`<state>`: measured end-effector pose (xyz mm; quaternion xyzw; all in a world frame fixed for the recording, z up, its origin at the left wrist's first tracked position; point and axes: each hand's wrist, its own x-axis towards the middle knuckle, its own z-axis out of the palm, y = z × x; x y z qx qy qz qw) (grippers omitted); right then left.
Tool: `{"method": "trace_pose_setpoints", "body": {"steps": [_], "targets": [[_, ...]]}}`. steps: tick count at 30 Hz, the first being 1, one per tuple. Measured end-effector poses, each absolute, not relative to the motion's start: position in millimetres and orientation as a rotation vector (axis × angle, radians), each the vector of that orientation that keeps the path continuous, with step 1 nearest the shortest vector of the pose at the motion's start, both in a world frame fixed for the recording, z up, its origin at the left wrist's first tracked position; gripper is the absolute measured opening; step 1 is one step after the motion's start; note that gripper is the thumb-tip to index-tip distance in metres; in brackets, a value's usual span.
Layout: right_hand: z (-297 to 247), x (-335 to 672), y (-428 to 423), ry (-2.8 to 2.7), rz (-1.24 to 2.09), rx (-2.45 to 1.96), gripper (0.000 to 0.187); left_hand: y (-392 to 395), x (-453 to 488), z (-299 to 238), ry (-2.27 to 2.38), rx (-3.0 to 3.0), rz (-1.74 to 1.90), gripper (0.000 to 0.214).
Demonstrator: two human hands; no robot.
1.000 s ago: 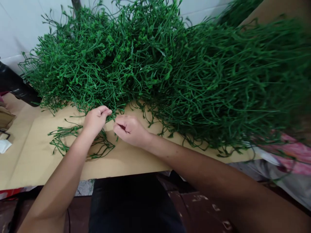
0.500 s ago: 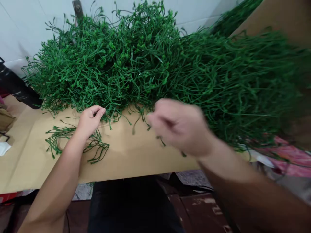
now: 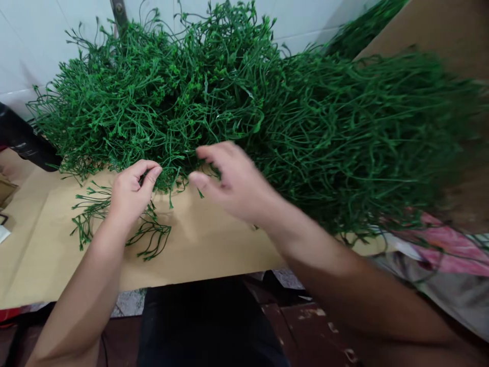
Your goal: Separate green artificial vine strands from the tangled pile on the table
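My left hand (image 3: 131,192) is pinched, thumb against forefinger, at the front edge of a large heap of green artificial plant stems (image 3: 206,97). Whatever lies between those fingertips is too small to make out. To its right, my right hand (image 3: 239,186) has thumb and fingers apart, with nothing visible between them; it is slightly blurred and close in front of the heap. A smaller loose bunch of green stems (image 3: 155,235) lies on the cardboard sheet (image 3: 206,250), partly covered by my left hand and wrist.
A black bottle (image 3: 28,140) leans at the left edge. An upright cardboard panel (image 3: 424,35) stands at the right, with more greenery (image 3: 362,33) behind it. Pink material (image 3: 454,247) lies low on the right. White tiles (image 3: 305,18) rise behind the heap.
My right hand has moved left toward my left hand, and its fingers have opened from a curled shape. The left hand keeps its pinch. The view has shifted slightly.
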<state>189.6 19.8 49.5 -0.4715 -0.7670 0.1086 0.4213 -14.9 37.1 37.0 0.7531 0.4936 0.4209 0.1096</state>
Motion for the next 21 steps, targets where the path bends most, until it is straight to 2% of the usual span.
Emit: {"method": "trace_pose_setpoints", "body": {"steps": [4,7,15,21], "targets": [[28.5,142.9,23.1,-1.742,0.94,-1.075,0.028,34.8,-14.6,37.1,1.445,2.293,1.263,0.019],[24.8,136.7,24.6,-1.566,1.131,-1.011,0.016,36.6,-17.7,34.8,1.45,2.295,1.27,0.019],[32.7,132.4,2.7,-1.585,1.059,-1.022,0.025,48.1,-22.3,32.6,1.427,2.097,1.25,0.016],[40.1,131.3,-46.8,-2.029,0.841,-0.733,0.022,79.1,-78.2,34.5,1.823,1.647,1.696,0.025]]}}
